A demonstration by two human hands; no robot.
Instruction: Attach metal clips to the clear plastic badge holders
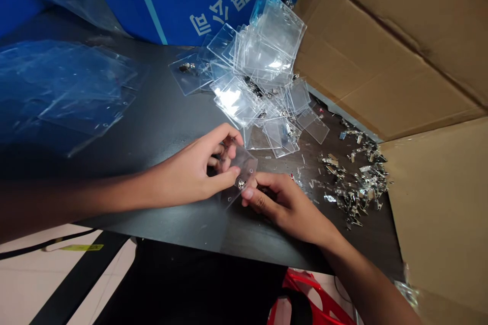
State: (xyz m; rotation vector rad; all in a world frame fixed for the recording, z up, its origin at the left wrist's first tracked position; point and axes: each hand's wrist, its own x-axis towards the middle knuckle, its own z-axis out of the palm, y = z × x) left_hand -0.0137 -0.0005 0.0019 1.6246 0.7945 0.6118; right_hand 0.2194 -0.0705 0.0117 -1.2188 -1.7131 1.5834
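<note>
Left fingers (227,177) and right fingers (261,200) on one clear holder (247,161)

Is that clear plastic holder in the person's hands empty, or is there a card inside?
It looks empty: the clear plastic holder shows no card or print, and the dark tabletop is visible through it.

Left fingers (231,133) curled beside right fingers (270,179)

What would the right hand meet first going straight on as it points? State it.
The clear card holder beside the right hand, apparently, with the left hand beyond; depth is unclear.
</note>
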